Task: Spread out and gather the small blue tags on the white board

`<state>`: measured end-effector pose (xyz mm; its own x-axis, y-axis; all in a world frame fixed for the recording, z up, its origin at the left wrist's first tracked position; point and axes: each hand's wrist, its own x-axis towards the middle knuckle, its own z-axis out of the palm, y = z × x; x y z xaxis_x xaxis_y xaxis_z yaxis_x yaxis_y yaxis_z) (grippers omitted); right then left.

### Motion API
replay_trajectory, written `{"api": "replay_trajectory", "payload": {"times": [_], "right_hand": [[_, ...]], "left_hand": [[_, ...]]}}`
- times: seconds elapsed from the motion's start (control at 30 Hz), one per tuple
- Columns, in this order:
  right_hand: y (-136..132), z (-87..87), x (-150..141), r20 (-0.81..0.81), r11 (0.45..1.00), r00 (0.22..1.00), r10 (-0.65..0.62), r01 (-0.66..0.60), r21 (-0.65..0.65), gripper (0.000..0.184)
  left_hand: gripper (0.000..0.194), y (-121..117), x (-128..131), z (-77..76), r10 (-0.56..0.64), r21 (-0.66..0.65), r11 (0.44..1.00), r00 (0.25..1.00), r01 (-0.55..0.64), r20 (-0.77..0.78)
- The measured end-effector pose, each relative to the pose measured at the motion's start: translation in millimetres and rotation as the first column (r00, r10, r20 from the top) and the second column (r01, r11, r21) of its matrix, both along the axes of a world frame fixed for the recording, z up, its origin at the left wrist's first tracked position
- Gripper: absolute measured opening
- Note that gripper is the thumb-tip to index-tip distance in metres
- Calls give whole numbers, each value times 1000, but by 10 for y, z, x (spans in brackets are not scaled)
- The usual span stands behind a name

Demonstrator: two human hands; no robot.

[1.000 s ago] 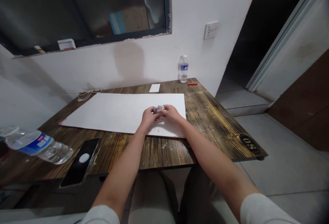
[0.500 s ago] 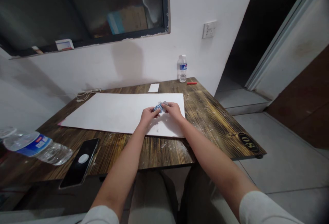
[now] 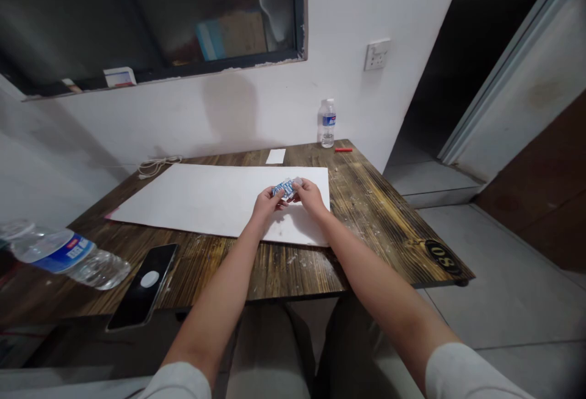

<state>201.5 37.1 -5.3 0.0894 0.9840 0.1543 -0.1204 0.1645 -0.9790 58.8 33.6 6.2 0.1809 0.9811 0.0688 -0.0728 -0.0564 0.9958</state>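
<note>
Both my hands hold a small blue-and-white printed packet [image 3: 284, 188] above the right part of a white board [image 3: 206, 197]. It looks like a foil pill strip, greyish at its right end, but is too small to make out for certain. My left hand [image 3: 267, 202] pinches the left end, thumb on top. At the other end, my right hand [image 3: 310, 196] has its thumb and fingers closed on the packet. The undersides of the fingers are partly hidden.
On the wooden table [image 3: 379, 228] lie a black phone [image 3: 144, 286], a large water bottle [image 3: 68, 255] on its side, a white card [image 3: 276, 156], a red pen-like stick [image 3: 343, 150] and a coiled cable [image 3: 158, 166]. A small bottle [image 3: 328, 124] stands by the wall.
The packet has turned slightly between my fingers and shows more of its printed face. Both hands still hold it in nearly the same place. The view has shifted a little.
</note>
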Motion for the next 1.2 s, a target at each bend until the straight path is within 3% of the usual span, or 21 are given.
{"api": "replay_trajectory", "payload": {"times": [0.17, 0.23, 0.47, 0.73, 0.9, 1.1, 1.2], "right_hand": [[-63, -1, -3, 348, 991, 930, -122, 94, 97, 11], [-64, -3, 4, 396, 991, 911, -114, 75, 114, 9], [14, -40, 31, 125, 998, 992, -2, -5, 59, 30], [21, -57, 84, 37, 996, 998, -51, 48, 77, 36], [116, -90, 211, -67, 987, 985, -162, 161, -21, 40], [115, -122, 100, -44, 999, 998, 43, -43, 4, 40], [64, -110, 30, 51, 993, 993, 107, -109, 45, 39]], "left_hand": [[39, 21, 31, -64, -22, -40, 999, 1000, 21, -15], [37, 24, 28, -73, -24, -33, 999, 1000, 23, -18], [38, 1, 24, -80, -48, -37, 998, 998, 47, -39], [40, 26, 20, -77, -96, -34, 995, 991, 93, -90], [39, 25, 7, -58, -79, -14, 997, 996, 78, -37], [28, 13, 4, -96, -51, -49, 998, 987, 45, -150], [19, 10, 0, -134, -26, -32, 999, 970, 18, -240]]}}
